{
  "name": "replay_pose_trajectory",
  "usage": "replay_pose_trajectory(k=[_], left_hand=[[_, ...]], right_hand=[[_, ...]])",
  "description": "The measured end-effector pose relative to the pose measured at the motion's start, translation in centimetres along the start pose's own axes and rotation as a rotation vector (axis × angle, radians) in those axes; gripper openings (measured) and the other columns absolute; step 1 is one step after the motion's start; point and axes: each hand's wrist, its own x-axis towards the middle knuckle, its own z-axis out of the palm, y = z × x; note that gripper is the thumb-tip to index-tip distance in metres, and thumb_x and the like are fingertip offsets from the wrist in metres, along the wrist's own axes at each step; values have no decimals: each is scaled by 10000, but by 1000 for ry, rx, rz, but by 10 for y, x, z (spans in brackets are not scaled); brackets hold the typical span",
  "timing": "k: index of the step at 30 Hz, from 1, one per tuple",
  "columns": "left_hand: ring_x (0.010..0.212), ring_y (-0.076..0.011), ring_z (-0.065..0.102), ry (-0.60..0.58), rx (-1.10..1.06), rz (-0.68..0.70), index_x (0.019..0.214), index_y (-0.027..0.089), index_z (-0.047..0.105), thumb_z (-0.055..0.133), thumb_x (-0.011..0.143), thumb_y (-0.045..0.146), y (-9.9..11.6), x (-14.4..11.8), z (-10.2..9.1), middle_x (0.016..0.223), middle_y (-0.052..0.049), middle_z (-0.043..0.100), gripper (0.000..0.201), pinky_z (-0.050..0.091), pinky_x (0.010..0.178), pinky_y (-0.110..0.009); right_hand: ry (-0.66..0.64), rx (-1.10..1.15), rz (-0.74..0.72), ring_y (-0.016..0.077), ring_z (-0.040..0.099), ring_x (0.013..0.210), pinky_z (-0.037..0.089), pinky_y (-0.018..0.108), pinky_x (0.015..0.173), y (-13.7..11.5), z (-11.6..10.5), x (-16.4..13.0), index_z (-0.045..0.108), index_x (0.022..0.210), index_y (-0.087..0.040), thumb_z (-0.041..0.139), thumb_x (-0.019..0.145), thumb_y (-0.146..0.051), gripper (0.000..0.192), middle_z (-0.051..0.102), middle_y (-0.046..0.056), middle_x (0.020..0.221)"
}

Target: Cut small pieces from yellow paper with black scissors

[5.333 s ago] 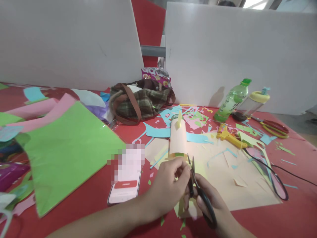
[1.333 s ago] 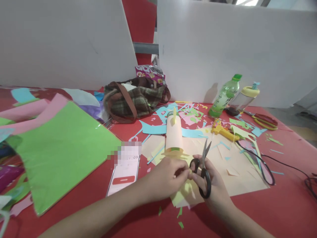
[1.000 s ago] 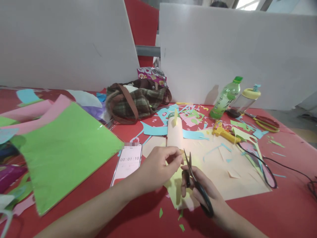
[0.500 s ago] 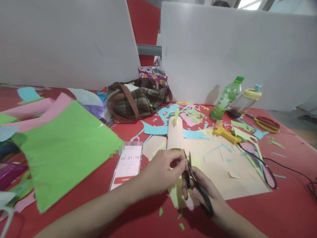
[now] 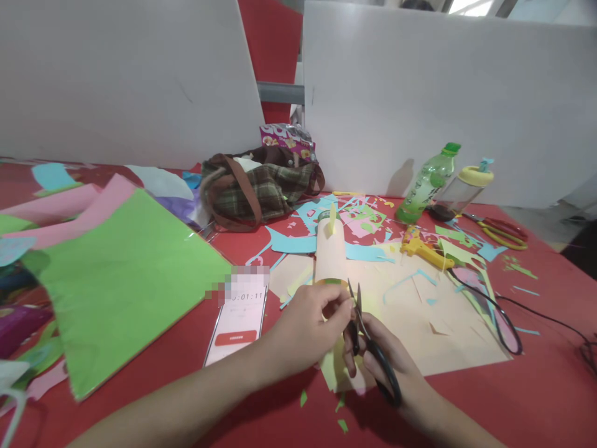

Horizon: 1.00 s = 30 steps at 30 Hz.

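Black-handled scissors (image 5: 368,348) sit gripped in my right hand (image 5: 392,367), blades slightly parted and pointing up. My left hand (image 5: 305,330) pinches a yellow paper piece (image 5: 333,367) against them, low over the red tabletop (image 5: 536,398), before a paper tube (image 5: 330,252).

Two hands are at work, the left hand (image 5: 305,326) and the right hand (image 5: 387,361). Two pairs of scissors show: black-handled scissors (image 5: 368,348) and red-and-yellow scissors (image 5: 501,229). Two bottles stand at the back: one green bottle (image 5: 426,185) and one clear bottle with a yellow lid (image 5: 461,194). There is one paper tube (image 5: 330,254), one phone (image 5: 239,317), one plaid bag (image 5: 261,186), one snack packet (image 5: 286,137), one yellow glue gun (image 5: 422,247), one large green sheet (image 5: 116,280) and two white boards (image 5: 130,81), with paper scraps too many to count
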Motion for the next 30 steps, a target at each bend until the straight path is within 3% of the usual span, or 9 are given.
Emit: replay_pose_trajectory(k=[7, 23, 30], left_hand=[[543, -78, 396, 7, -26, -9, 651, 146, 475, 324, 816, 218, 1, 0, 1, 559, 41, 406, 235, 326, 516, -185], [537, -72, 388, 5, 15, -7, 613, 154, 446, 343, 800, 206, 0, 0, -3, 549, 47, 409, 220, 310, 499, -175], [579, -78, 443, -14, 46, -1, 631, 153, 476, 353, 794, 203, -1, -1, -6, 594, 37, 494, 211, 324, 519, -176]], right_hand=[[-4, 15, 2, 102, 449, 514, 414, 261, 532, -4, 2, -2, 479, 996, -220, 565, 701, -418, 366, 437, -15, 688], [-10, -15, -11, 96, 439, 504, 421, 257, 513, -4, 1, 1, 474, 975, -210, 557, 707, -423, 352, 425, -22, 666], [-43, 6, 5, 76, 416, 459, 405, 244, 483, -1, 0, -1, 454, 991, -204, 552, 717, -412, 358, 424, -34, 638]])
